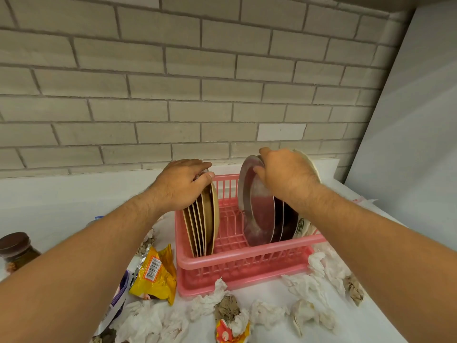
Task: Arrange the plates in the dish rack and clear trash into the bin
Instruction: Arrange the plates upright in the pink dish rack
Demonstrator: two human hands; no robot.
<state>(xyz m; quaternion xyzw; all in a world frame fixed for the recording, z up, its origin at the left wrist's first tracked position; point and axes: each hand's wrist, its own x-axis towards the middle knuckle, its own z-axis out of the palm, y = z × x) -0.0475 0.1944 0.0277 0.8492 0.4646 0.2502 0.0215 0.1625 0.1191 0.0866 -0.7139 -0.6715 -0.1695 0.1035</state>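
1. The rack (pixel 247 256), centre frame, holds tan plates (pixel 206 224) upright at its left end. Steel plates (pixel 259 214) stand at its right end, with a patterned plate (pixel 303 225) just right of them.
2. I count about six tan plates and three steel plates.
3. My left hand (pixel 180 184) curls over the tan plates' tops; my right hand (pixel 284 174) grips the steel plates' rims.
4. Tissues (pixel 319 268) and a wrapper (pixel 158 273) lie around the rack.
5. My right arm hides most of the patterned plate.
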